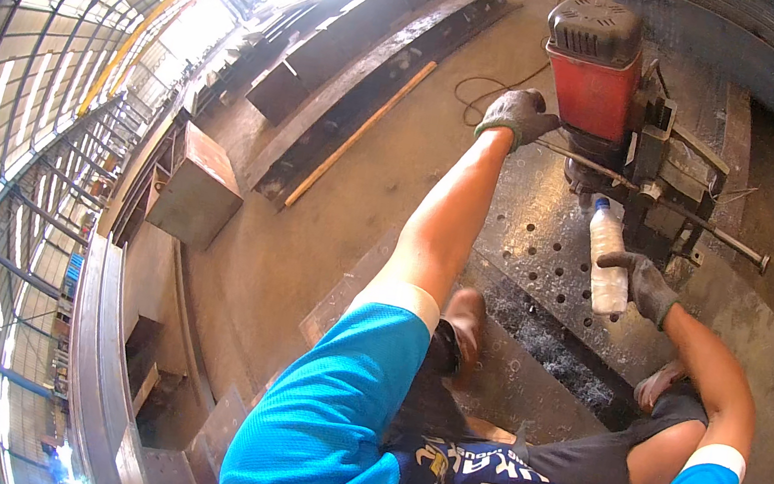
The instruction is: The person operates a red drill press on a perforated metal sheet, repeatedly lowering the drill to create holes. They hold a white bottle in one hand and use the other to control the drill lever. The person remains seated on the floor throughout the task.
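Observation:
A red magnetic drill [590, 92] with a black top stands on a steel plate [536, 227] that has several round holes. My left hand [520, 118], in a grey glove, is closed at the near end of the drill's long feed handle [704, 223]. In my right hand [645, 286], also gloved, is a clear plastic bottle [609, 267] with a blue cap and whitish liquid inside. The bottle tilts with its cap up against the drill's lower end. The bit's tip is hidden behind the bottle and drill body.
Metal shavings [548, 344] fill a dark channel between the plates, by my shoes. A cable [477, 89] curls on the floor beyond my left hand. Long steel beams [331, 81], an orange-brown bar [360, 136] and a metal box [198, 187] lie to the left.

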